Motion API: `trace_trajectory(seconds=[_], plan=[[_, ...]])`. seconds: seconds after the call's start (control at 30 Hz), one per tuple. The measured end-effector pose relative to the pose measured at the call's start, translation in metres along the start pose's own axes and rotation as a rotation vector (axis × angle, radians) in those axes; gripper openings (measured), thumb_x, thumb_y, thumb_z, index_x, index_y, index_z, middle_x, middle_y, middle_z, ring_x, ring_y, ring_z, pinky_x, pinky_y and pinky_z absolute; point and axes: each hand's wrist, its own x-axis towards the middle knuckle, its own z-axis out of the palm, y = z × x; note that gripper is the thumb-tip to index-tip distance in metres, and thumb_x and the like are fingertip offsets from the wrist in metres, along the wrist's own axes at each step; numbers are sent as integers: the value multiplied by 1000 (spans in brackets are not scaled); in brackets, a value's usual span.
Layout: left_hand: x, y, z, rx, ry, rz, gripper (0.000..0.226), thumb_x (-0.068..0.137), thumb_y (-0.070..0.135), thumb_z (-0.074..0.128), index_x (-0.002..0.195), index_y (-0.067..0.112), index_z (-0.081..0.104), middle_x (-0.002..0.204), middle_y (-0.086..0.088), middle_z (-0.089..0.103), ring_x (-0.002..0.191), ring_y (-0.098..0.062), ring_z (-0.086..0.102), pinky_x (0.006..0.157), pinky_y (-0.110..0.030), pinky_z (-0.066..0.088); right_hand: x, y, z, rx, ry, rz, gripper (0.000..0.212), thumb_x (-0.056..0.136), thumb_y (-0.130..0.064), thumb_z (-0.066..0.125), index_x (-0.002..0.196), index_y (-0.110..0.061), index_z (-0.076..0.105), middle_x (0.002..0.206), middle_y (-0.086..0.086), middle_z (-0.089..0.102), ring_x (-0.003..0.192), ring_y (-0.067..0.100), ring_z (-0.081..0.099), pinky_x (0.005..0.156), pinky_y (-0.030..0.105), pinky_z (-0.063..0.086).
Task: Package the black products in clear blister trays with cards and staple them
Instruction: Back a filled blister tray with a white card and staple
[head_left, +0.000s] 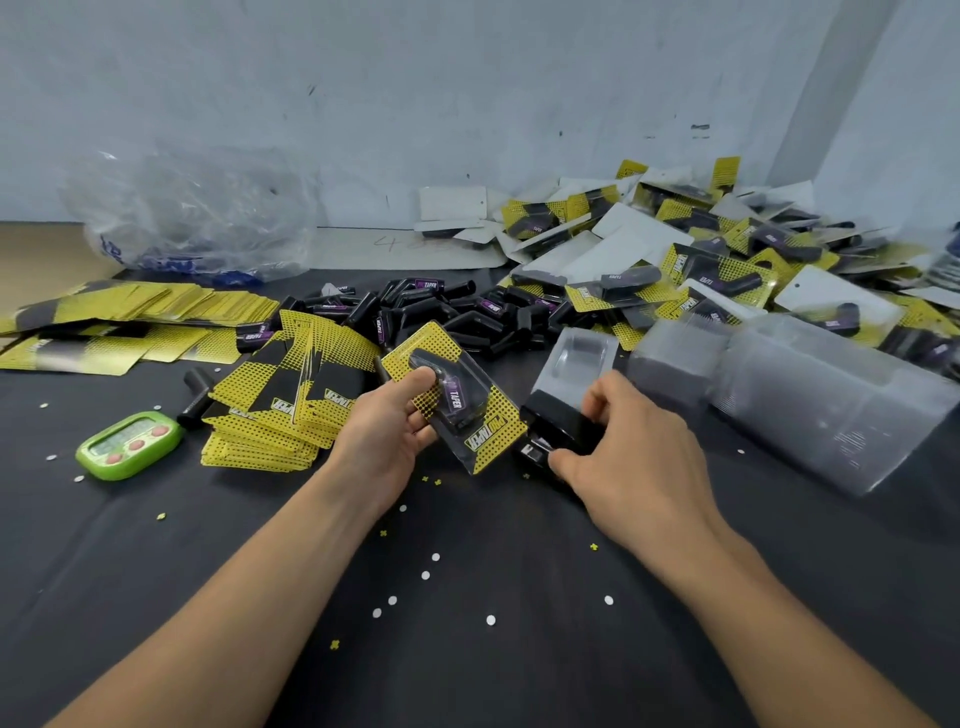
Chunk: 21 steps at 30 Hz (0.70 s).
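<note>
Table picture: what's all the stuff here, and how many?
blister pack: one, yellow-black card with clear tray, centre
stapler: one, black, beside the pack
loose cards: many, yellow-black, fanned left of centre
black products: many, black, heap behind the pack
clear trays: stacked rows, clear, right side
finished packs: many, yellow-white, back right heap
timer: one, green, left
plastic bag: one, clear, back left
paper dots: many, white and yellow, scattered on black table
left hand: one, pinches blister pack
right hand: one, grips stapler
</note>
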Motion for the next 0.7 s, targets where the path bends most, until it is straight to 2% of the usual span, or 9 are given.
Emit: trace_trajectory(seconds=[0.1,0.2,0.33,0.43,0.5,0.6,0.7], plan=[[0,0,0,-1,-5,3,19,101,16,62,118,7,67,108,-8,79,99,-21,77,68,-30,62,0,-1,1,-4,-102,26,43,76,-58,76,83,-30,44,74,-10,58,71,9,52,54,32,35],[0,0,0,-2,2,9,19,100,17,64,116,8,68,106,-6,80,99,-21,77,68,-30,62,4,-1,-5,129,-211,71,52,80,-77,57,77,-25,52,67,-7,61,72,12,57,56,33,35],[-1,0,2,-10,2,14,18,100,17,64,116,9,68,104,-6,80,95,-19,78,66,-29,62,3,0,-6,106,-402,63,55,85,-77,53,83,-22,52,74,-6,62,71,12,57,59,31,37],[-2,0,2,-5,7,38,17,100,18,64,113,10,70,106,-6,80,93,-17,77,66,-28,61,-1,-4,-4,87,-463,65,55,84,-78,56,103,-27,53,99,-10,62,87,13,59,70,33,43],[-3,1,2,-14,4,52,17,100,19,63,113,9,70,109,-7,79,97,-19,75,70,-28,61,-6,-10,-2,28,-491,68,63,80,-82,57,114,-29,51,105,-11,59,95,15,58,76,35,46],[-5,3,4,-59,-18,45,21,101,18,61,118,8,67,117,-10,77,107,-22,73,79,-32,61,-15,-17,5,-84,-459,45,67,77,-85,57,107,-26,52,101,-6,61,97,22,60,79,40,51],[-9,6,3,-131,-116,26,21,101,18,59,119,9,64,109,-8,78,98,-19,76,75,-31,62,-18,-17,7,-69,-445,29,66,76,-85,57,108,-27,51,104,-6,61,98,23,61,81,41,51]])
